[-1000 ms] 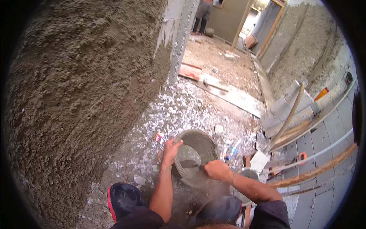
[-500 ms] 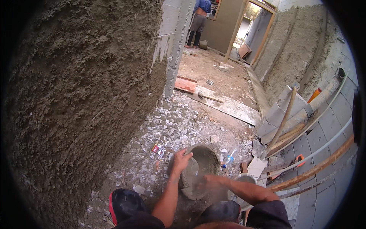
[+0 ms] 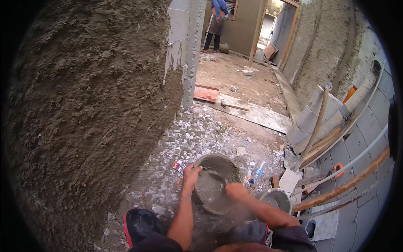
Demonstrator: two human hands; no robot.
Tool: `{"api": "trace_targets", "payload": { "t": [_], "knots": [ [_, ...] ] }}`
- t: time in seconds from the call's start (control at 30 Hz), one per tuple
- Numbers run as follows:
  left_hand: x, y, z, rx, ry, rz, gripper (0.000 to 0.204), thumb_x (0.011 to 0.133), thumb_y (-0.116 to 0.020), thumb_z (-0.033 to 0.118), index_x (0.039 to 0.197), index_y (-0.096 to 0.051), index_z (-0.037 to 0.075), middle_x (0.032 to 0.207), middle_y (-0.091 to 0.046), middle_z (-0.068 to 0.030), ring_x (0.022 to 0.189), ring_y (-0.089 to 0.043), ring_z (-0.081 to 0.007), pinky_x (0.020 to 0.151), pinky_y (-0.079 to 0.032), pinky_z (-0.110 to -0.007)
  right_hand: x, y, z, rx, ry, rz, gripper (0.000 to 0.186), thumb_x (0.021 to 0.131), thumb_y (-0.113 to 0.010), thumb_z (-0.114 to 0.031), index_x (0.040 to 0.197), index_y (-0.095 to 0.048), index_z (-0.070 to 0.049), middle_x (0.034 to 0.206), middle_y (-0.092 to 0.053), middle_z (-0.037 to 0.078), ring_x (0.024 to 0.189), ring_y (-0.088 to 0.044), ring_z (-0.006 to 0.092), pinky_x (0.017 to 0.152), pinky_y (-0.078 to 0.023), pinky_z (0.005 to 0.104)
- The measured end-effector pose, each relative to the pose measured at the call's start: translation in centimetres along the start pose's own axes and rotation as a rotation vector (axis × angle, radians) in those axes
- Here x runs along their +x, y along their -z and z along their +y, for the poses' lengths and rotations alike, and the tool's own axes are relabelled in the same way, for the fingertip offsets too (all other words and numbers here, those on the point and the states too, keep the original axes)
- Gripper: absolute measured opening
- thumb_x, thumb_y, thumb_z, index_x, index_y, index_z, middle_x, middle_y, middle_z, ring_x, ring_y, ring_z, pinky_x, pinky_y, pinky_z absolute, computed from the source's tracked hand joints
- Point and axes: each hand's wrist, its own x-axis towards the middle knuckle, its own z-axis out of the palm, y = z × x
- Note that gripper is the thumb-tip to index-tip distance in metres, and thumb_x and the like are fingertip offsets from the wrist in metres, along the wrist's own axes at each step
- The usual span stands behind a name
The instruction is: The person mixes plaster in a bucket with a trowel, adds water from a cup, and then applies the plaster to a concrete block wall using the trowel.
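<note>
Between my feet, a round bucket (image 3: 202, 200) coated in grey mortar stands tilted on the rubble. My left hand (image 3: 192, 176) is closed on its left rim. Inside lies wet grey mortar (image 3: 210, 185). My right hand (image 3: 236, 192) is a closed fist over the bucket's right side. What it grips, probably a tool reaching into the mortar, is too blurred to name. A second bucket (image 3: 289, 201), with something pale and wet inside, stands right of my right forearm.
A rough mortar-covered wall (image 3: 96, 105) rises at left. Ahead, a hammer (image 3: 233, 106) lies on a pale board (image 3: 268, 117). Pipes, wooden poles (image 3: 344, 180) and a plastic bottle (image 3: 257, 172) are at right. Another person (image 3: 217, 25) stands far back.
My right hand has come up from inside the bucket toward its right rim. My left hand stays on the rim as the bucket's tilt shifts slightly. The far person's arm now hangs lower.
</note>
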Motion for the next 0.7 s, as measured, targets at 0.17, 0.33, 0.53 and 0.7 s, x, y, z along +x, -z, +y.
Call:
{"api": "trace_targets", "payload": {
  "t": [0.17, 0.33, 0.53, 0.7],
  "knots": [
    [-1.5, 0.0, 1.8, 0.060, 0.065, 0.072, 0.027, 0.087, -0.062, 0.004, 0.113, -0.067, -0.003, 0.096, -0.072, -0.0082, 0.081, -0.068, -0.0150, 0.073, -0.055, -0.031, -0.3, 4.1, -1.7, 0.036, 0.269, -0.098, 0.019, 0.082, -0.058, -0.014, 0.082, -0.072, -0.001, 0.081, -0.070, 0.021, 0.074, -0.071, 0.0357, 0.066, -0.057, 0.0460],
    [-0.9, -0.5, 0.4, 0.156, -0.006, -0.007, 0.029, 0.085, -0.064, 0.006, 0.113, -0.068, -0.003, 0.094, -0.072, -0.0081, 0.081, -0.068, -0.0159, 0.072, -0.055, -0.031, 2.0, 4.2, -2.5, -0.039, 0.094, 0.126, 0.018, 0.081, -0.058, -0.013, 0.080, -0.071, 0.000, 0.079, -0.070, 0.021, 0.072, -0.071, 0.0361, 0.064, -0.057, 0.0465],
    [-0.8, -0.7, 2.0, 0.109, 0.033, 0.013, 0.031, 0.085, -0.066, 0.009, 0.113, -0.068, -0.004, 0.094, -0.072, -0.0088, 0.084, -0.068, -0.0167, 0.075, -0.054, -0.033, -3.0, 3.2, -3.1, -0.212, 0.432, -0.026, 0.015, 0.078, -0.060, -0.013, 0.076, -0.073, -0.005, 0.076, -0.070, 0.016, 0.071, -0.071, 0.0326, 0.063, -0.057, 0.0446],
    [-0.2, -1.3, 0.5, 0.435, -0.037, 0.018, 0.028, 0.085, -0.068, 0.010, 0.112, -0.068, 0.000, 0.094, -0.071, -0.0073, 0.082, -0.066, -0.0161, 0.073, -0.053, -0.033, 1.2, 3.6, 2.1, -0.191, 0.051, 0.176, 0.015, 0.078, -0.059, -0.010, 0.078, -0.072, -0.003, 0.081, -0.071, 0.019, 0.075, -0.071, 0.0327, 0.066, -0.057, 0.0455]
  ]
}}
